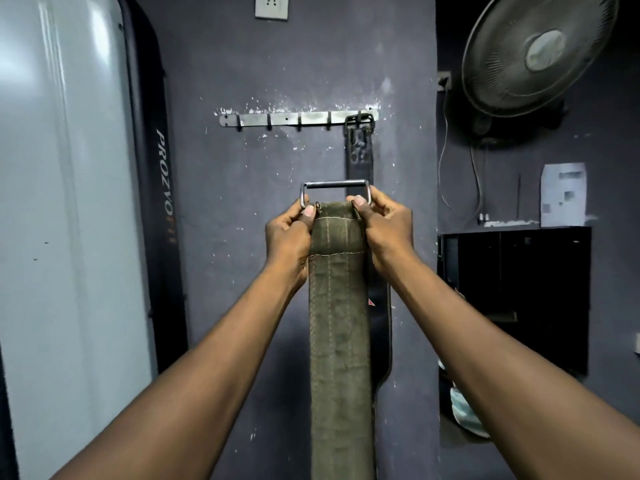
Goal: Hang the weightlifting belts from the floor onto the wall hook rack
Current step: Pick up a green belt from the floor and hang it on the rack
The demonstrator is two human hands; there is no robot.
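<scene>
Dark purple wall [277, 64] carries a metal hook rack [284, 118]; its rightmost hook holds a black leather belt [360, 150], the four other hooks bare. Below the rack, both hands grip an olive canvas belt [341, 323] at its top corners: left hand [289, 233] and right hand [388, 226] each closed on it beside the steel buckle [335, 190]. The belt's lower end runs off-frame and hides much of the black belt. A wall fan [540, 53] hangs at right, a punching bag [156, 188] at left.
</scene>
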